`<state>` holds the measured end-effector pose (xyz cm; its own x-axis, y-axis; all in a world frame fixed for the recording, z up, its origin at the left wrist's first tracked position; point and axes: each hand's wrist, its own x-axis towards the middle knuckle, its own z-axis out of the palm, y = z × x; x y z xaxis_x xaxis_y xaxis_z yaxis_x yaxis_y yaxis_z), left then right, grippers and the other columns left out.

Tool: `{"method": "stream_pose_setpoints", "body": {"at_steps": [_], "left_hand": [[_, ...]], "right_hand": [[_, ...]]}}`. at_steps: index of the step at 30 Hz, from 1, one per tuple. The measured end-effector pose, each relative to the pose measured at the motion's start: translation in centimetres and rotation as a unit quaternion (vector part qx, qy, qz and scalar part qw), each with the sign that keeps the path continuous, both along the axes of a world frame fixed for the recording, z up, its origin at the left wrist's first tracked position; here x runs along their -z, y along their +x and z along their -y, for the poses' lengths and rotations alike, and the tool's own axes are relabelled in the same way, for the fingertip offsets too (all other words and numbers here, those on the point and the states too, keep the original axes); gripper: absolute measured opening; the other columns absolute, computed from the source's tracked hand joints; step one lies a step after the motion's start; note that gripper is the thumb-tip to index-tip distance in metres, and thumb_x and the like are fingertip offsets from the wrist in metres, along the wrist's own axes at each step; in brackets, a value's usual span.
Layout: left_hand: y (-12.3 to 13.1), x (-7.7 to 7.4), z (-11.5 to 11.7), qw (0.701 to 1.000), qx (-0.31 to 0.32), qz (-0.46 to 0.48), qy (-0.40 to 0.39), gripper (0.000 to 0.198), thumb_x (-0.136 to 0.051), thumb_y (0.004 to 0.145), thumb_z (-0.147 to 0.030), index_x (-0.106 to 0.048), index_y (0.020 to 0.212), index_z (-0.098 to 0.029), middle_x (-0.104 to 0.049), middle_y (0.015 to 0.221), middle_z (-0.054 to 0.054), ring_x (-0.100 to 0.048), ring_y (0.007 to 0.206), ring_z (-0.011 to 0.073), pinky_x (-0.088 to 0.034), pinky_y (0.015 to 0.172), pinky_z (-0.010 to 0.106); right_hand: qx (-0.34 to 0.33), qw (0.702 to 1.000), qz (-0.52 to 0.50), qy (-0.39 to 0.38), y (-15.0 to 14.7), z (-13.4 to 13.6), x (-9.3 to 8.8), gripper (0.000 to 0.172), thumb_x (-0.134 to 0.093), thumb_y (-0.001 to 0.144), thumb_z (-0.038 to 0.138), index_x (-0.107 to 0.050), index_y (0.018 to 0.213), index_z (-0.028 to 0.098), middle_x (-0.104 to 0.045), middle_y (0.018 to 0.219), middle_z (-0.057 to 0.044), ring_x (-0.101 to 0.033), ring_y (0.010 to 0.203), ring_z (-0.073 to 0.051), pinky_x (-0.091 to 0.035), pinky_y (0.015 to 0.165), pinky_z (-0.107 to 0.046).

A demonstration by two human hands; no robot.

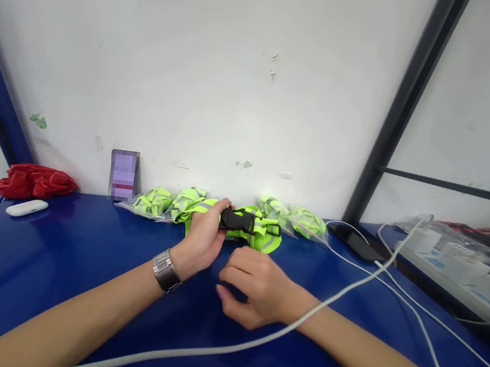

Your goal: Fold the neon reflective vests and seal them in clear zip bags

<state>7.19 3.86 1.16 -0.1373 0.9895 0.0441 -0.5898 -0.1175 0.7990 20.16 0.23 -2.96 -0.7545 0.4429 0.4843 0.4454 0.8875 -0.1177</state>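
My left hand, with a metal watch on the wrist, is closed on a neon-yellow reflective belt with grey stripes. The belt's black plastic buckle is fastened and sits beside my left thumb and fingers. Just below and to the right, my right hand is loosely curled with a gap between thumb and fingers, and nothing shows in it. Behind the belt, several clear bags of similar yellow reflective material, such as this left bag and this right bag, lie along the wall.
A white cable crosses in front of my right forearm. On the blue table are a red bundle, a white case, a propped phone-like screen and a black phone. White chargers stand at right.
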Motion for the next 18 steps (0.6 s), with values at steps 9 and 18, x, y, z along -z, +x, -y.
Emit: {"method": "stream_pose_setpoints", "body": {"at_steps": [9, 18], "left_hand": [[-0.9, 1.6, 1.3, 0.998, 0.051, -0.024, -0.025, 0.009, -0.063, 0.074, -0.016, -0.062, 0.082, -0.013, -0.066, 0.086, 0.004, -0.063, 0.083, 0.0147, -0.051, 0.071, 0.023], [-1.7, 5.0, 0.6, 0.973, 0.021, -0.205, 0.105, 0.025, -0.063, 0.075, -0.028, -0.060, 0.098, -0.018, -0.064, 0.110, 0.006, -0.058, 0.105, 0.0213, -0.044, 0.097, 0.037]], "right_hand": [[-0.102, 0.682, -0.517, -0.506, -2.3, -3.7, 1.4, 0.039, -0.040, 0.090, 0.046, -0.049, 0.119, 0.021, -0.059, 0.124, -0.008, -0.057, 0.114, -0.022, -0.048, 0.092, -0.039], [0.015, 0.553, -0.692, -0.464, -2.0, -3.7, 0.4, 0.026, -0.078, 0.058, 0.026, -0.062, 0.077, 0.017, -0.067, 0.079, -0.001, -0.063, 0.083, -0.018, -0.049, 0.078, -0.028]]}}
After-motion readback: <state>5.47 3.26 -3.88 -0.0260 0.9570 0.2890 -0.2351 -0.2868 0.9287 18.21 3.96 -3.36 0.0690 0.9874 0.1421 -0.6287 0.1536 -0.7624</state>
